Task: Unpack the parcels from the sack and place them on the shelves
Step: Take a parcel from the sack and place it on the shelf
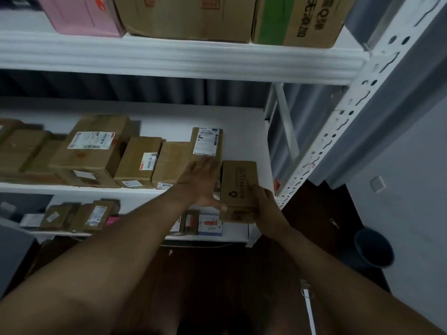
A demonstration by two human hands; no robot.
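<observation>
Flat cardboard parcel [239, 189], shelf-edge [96, 189]

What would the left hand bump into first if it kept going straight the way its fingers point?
Probably the labelled box standing at the right end of the row on the middle shelf. The left hand, fingers straight, points toward it, seemingly very close, though depth is hard to judge.

Brown cardboard parcel with dark printed lettering [239, 189], white metal shelf [169, 192], pink box [82, 16], green-and-brown carton [297, 20], dark blue bucket [373, 247]
</observation>
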